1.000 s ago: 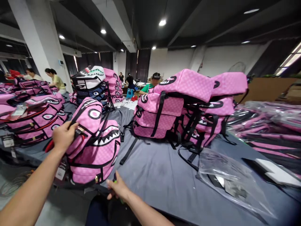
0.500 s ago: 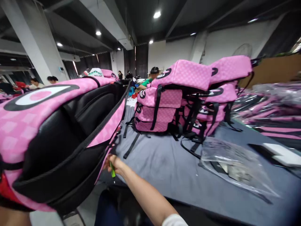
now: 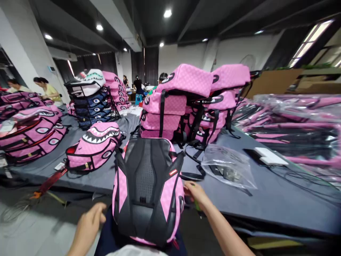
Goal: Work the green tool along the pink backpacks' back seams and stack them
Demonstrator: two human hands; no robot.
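A pink checked backpack [image 3: 144, 170] with black straps and a black padded back leans upright against the table edge. Its back panel faces me, and its lower end rests at my lap. My left hand [image 3: 89, 224] hovers just left of the bag, not touching it; the fingers are loosely bent with nothing in them. At the bag's right side is my right hand [image 3: 195, 195], its fingertips close against the pink edge. A small green tool [image 3: 197, 205] is held in that palm, mostly hidden, so its kind does not show.
Stacked pink backpacks [image 3: 165, 119] stand beyond the bag. A pink shark-mouth backpack [image 3: 97, 147] lies left, near dark blue camouflage bags [image 3: 92, 106]. A clear plastic bag [image 3: 231, 167] and a white pad [image 3: 269, 156] lie right, before plastic-wrapped bags [image 3: 301, 131]. People work farther back.
The backpack, tilted high at the left before, is lowered in front of me with its back panel facing me. My left hand, formerly hidden, shows apart from it. The green tool stays in my right.
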